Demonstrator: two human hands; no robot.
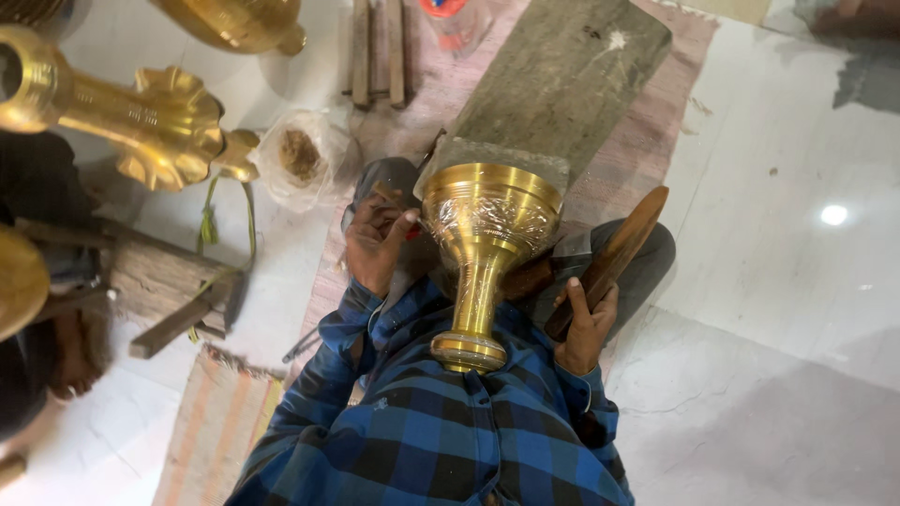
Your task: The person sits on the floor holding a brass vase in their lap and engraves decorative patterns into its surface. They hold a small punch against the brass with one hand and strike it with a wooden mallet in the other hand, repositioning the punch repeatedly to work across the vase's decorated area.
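My right hand [583,328] had its grip closed around a flat dark wooden mallet [611,259], which slanted up and away from me, its far end near the edge of the stone slab [561,80]. My left hand [375,245] was pinched shut on a small chisel [389,198], only partly visible between the fingers, with the hand just beside the bowl of the brass goblet [486,245]. I could not tell whether the chisel tip touched the metal.

The goblet lay tilted across my lap, between my two hands, its foot resting against my blue checked shirt [441,431] and its open mouth pointing away, toward the near end of the slab. Its bowl was wrapped in clear film over engraved patterns; I could not see inside it.

Further out, the slab lay on a pinkish woven mat [637,159] on the white floor [787,234]. To my left a clear plastic bag [302,157] held a brownish lump. Beside it stood a large brass piece with a scalloped collar [159,122], and another rounded brass vessel [234,21] sat at the top edge. A rough wooden block [159,281] lay near a green cord [211,220], and wooden sticks [378,52] rested at the mat's far end beside a clear jar with a red lid [448,19], contents unclear.
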